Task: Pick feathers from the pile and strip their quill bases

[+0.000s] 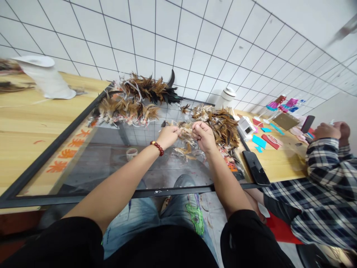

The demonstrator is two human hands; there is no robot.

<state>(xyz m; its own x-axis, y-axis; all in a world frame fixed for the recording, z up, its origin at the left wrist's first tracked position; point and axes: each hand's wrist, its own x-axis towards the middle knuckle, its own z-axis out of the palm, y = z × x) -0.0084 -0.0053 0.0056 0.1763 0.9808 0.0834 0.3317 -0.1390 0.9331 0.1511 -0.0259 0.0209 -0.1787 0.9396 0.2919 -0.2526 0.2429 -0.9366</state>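
My left hand [169,136], with a dark red bead bracelet [157,147] at its wrist, is pinched at the left end of a small tuft of brown and cream feathers [185,131]. At the tuft's other end my right hand [205,137] is closed, thumb against the curled fingers; exactly what lies inside it is hidden. Both hands are just above the black-framed glass panel [106,163]. Loose feathers [188,153] lie below them. Beside my right hand spreads a heap of brown feathers [223,124]; further left are bundles of brown and black feathers [150,89].
A black phone [256,167] rests on the panel's right edge. Behind stand a white bottle [225,97] and a small white device [245,128]. A white roll [46,76] is at the left. Another person in a plaid sleeve [323,156] sits at the right, near blue cut pieces [259,142].
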